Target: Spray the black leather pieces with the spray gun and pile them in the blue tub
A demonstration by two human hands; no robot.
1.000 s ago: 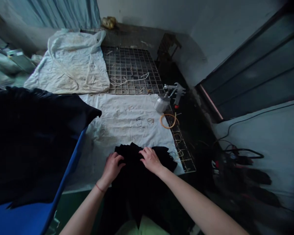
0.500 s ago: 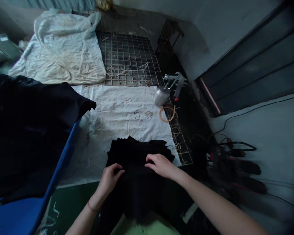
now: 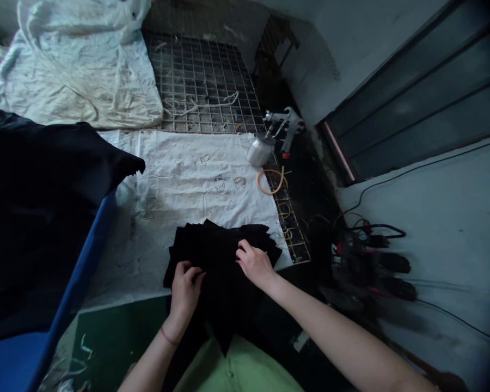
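A layered stack of black, fabric-like pieces [image 3: 212,239] with jagged far edges lies on the near part of a white sheet [image 3: 175,179]. My left hand [image 3: 185,288] is at the stack's left side, its fingers curled and its thumb and fingertips pinching the black material. On the right side, my right hand [image 3: 255,264] has its fingers bent together on the same material. Dark cloth merges with shadow, so the exact grip is hard to see. A pointed end of the black material hangs toward my green shirt [image 3: 237,370].
At left, a blue container [image 3: 81,277] holds a large heap of black material [image 3: 44,185]. A spray gun [image 3: 286,128] with a metal cup [image 3: 261,149] stands at the right edge, beside a coiled tan hose [image 3: 271,182]. Wire mesh [image 3: 208,81] lies behind. A dark machine [image 3: 371,261] sits by the wall.
The view has shifted, so the surroundings appear further left and higher. Both hands have moved slightly away from my body over the stack, and the right fingers are more bent. The near black end has drawn up.
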